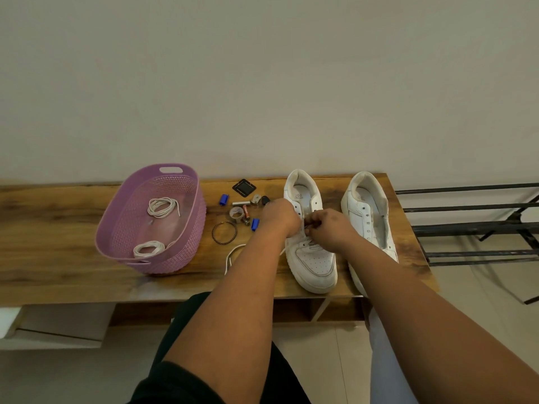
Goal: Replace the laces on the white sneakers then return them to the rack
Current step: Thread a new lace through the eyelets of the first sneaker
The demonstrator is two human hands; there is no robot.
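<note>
Surface: wooden bench [73, 228] against a plain wall.
Hands: left hand [280, 215] and right hand [329, 225] close together, pinching the lace [233, 258] over the left sneaker [313, 258].
Outward: right sneaker [367, 217] unlaced; spare laces [162, 207] in purple basket [186, 252]; rack [472, 225] rightward.
Risk: a skipped eyelet would probably leave uneven ends.

So the basket [151, 220] is sitting on the worktop [58, 228] at the left with two lace bundles [162, 207] lying in it, small odds and ends [242, 209] are lying just right of it, and two sneakers [310, 246] are standing side by side further right, rack [472, 225] beyond the worktop's right end
</note>
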